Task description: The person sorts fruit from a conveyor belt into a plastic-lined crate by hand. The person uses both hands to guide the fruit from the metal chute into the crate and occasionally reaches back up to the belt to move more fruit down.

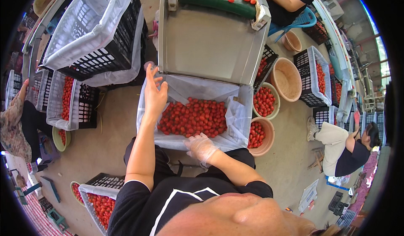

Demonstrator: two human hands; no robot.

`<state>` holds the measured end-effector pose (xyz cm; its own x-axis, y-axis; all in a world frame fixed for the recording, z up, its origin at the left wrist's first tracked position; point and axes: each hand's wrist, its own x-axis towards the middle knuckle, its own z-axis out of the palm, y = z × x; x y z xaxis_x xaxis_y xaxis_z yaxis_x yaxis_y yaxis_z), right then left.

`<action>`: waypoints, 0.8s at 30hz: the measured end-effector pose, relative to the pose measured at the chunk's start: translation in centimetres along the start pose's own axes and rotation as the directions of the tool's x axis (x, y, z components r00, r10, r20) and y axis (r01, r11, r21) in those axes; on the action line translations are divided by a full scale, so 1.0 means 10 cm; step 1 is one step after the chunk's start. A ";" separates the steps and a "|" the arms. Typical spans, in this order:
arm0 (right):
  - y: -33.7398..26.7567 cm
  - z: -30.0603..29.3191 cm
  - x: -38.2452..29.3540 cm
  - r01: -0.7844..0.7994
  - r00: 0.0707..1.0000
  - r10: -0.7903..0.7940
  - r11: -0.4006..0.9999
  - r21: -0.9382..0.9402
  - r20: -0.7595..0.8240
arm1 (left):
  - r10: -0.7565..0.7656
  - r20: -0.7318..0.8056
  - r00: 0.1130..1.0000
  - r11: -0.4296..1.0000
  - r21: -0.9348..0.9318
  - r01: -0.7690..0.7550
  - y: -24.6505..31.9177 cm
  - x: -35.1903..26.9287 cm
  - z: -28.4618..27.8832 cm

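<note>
A crate lined with white sheeting [236, 122] stands before me, holding a heap of red cherry tomatoes [192, 117]. Bare, my left hand [155, 92] is raised over the crate's left rim with its fingers apart, the fingertips near the left edge of a metal chute [208, 43]. In a clear plastic glove, my right hand [201, 146] rests at the crate's near rim, fingers over the edge of the tomatoes; whether it holds anything is unclear. The chute slopes from a green conveyor belt [217, 1], which carries several tomatoes at its end.
Stacked lined black crates [94, 56] stand at the left. Right of my crate are a green-rimmed tub of tomatoes [265, 102], a pink tub of tomatoes [263, 138] and an empty pink tub [285, 79]. A person sits on a blue chair [304, 18] beside the belt; others sit farther off.
</note>
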<state>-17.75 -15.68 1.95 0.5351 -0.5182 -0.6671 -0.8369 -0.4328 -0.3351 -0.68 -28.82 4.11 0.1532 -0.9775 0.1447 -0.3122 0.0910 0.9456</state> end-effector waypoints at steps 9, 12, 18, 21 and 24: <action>0.05 0.17 0.06 0.033 0.999 -0.033 0.999 -0.013 -0.026 | 0.159 -0.063 0.985 0.961 0.241 -0.140 0.03 -0.12 0.00; 0.06 0.15 0.06 0.023 1.000 -0.023 1.000 0.006 0.003 | 0.235 -0.035 0.971 0.874 0.446 -0.195 -0.04 -0.13 -0.03; 0.08 0.22 0.09 0.018 1.000 -0.018 1.000 -0.013 -0.001 | 0.115 0.072 0.991 0.817 0.561 -0.135 0.06 -0.18 -0.03; 0.07 0.22 0.08 0.034 0.999 -0.034 0.999 0.000 -0.025 | 0.095 0.087 0.992 0.828 0.546 -0.128 0.05 -0.19 -0.04; 0.05 0.17 0.08 0.035 0.999 -0.035 0.999 0.000 -0.009 | 0.104 0.093 0.990 0.825 0.547 -0.138 0.03 -0.18 -0.05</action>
<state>-17.92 -15.06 0.16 0.5650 -0.5094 -0.6491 -0.8177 -0.4508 -0.3580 -0.59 -26.93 4.25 0.0318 -0.9762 0.2144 -0.7920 0.1062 0.6012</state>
